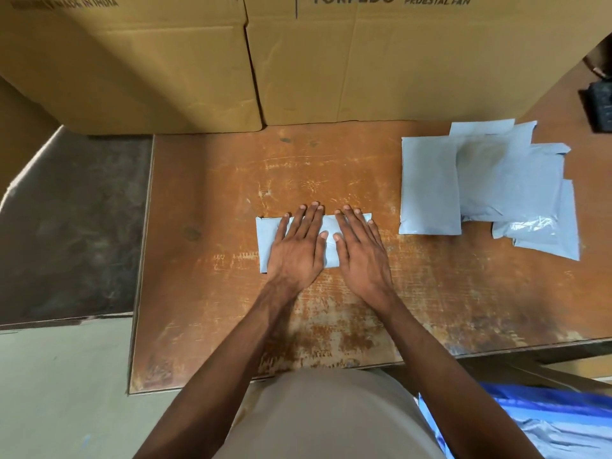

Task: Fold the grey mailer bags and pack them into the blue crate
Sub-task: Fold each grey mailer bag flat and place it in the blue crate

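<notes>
Head view, left hand (295, 250), right hand (359, 251) flat on folded mailer bag (265, 241); likely pressing

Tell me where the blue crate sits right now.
In the head view the blue crate is at the bottom right corner, below the near edge of the wooden table, beside the person's right forearm; grey bags already lie inside it.

Folded grey mailer bag (265, 241), flat on table (205, 293)

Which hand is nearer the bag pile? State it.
Right. The right hand presses the folded bag on the side toward the bag pile; the left hand lies farther away.
</notes>
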